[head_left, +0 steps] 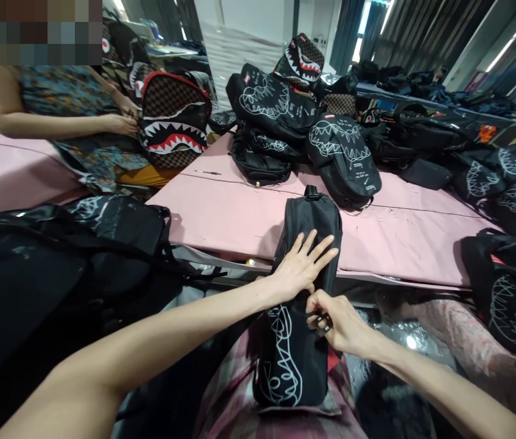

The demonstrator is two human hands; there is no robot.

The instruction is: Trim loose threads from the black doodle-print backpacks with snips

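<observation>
A black backpack (294,360) with white scribbled line drawings on its lower part stands on end at my lap, its top leaning over the edge of the pink table. My left hand (301,265) lies spread on the backpack's upper part, fingers apart, with nothing in it. Just below and to the right, my right hand (337,320) is closed against the backpack's side. A small dark thing with shiny spots shows among its curled fingers, too little visible to name.
Across the pink table (221,213) lie several black printed backpacks (344,155) and a pen (207,172). At the far left a person handles a brown checkered backpack (173,116) with a shark mouth. Dark bags (116,244) crowd my left; a patterned sleeve (463,335) is at the right.
</observation>
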